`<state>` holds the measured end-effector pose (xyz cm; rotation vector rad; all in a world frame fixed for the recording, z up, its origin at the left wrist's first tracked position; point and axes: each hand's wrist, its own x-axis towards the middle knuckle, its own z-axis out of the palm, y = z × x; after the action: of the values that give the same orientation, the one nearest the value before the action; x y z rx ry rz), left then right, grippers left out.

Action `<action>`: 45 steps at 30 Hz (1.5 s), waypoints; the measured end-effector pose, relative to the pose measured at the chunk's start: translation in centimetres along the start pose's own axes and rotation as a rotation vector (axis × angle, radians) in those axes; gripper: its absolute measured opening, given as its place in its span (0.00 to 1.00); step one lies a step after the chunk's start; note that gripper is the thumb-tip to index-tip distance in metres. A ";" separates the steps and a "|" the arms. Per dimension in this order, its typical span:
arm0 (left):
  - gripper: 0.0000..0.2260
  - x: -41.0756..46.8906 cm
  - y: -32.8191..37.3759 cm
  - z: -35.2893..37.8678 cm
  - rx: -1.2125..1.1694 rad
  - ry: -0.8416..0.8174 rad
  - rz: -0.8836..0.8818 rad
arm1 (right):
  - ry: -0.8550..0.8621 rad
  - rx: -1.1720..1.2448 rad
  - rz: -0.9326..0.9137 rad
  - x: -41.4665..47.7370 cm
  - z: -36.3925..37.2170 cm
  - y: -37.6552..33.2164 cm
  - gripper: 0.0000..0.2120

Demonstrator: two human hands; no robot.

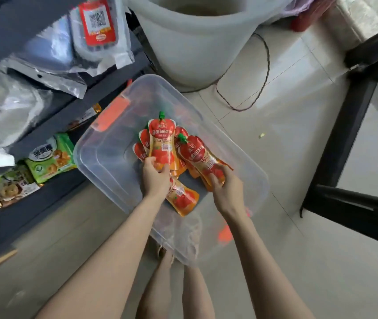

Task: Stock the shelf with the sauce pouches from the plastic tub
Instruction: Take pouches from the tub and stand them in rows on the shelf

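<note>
A clear tub (208, 120) sits on the tiled floor (275, 146) just beside a dark shelf (45, 132), and both hands are down inside it. The left hand (154, 178) has thumb and fingers curled round the bottom ends of a fan of red pouches (162, 143), held with the front one's green cap pointing away from the person (how many sit behind it I cannot tell). The right hand (226, 187) grips a second bunch (200, 157) by its lower end, tilted left so that its cap lies just beside the fan. One loose pouch (183, 198) lies flat on the tub's bottom between the two wrists, its top end hidden under the left hand. An orange latch (112, 113) sits on the tub's end nearest the shelf. The shelf holds green snack packs (50, 157) low down and silvery bags (10, 111) higher up. A white bucket (194, 47) stands just beyond the tub, a thin cable (265, 65) trails on the floor by it, and a black frame (344, 139) stands to the right. The person's bare legs (160, 284) show below the tub.
</note>
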<state>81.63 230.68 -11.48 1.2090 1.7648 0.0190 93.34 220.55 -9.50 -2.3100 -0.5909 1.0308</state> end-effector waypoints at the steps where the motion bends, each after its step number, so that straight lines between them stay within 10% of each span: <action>1: 0.18 1.5 -0.6 0.8 0.032 0.016 -0.004 | -0.010 -0.022 -0.002 1.3 1.0 0.9 0.13; 14: 0.24 9.2 -2.8 4.6 0.113 0.117 -0.069 | 0.027 -0.474 0.155 7.2 9.6 6.7 0.23; 21: 0.20 6.8 -3.5 2.1 -0.119 -0.054 -0.142 | -0.049 0.073 0.186 5.2 8.1 4.6 0.14; 33: 0.11 -15.3 2.4 -18.7 -0.601 -0.127 0.228 | -0.398 0.488 -0.139 -10.8 -5.1 -13.5 0.07; 45: 0.08 -32.9 7.4 -40.1 -0.790 0.418 0.569 | -0.567 0.445 -0.692 -26.9 -11.3 -38.8 0.05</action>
<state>60.23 229.24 36.32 1.0894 1.4376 1.2550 79.04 231.13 35.68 -1.2605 -1.1388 1.2797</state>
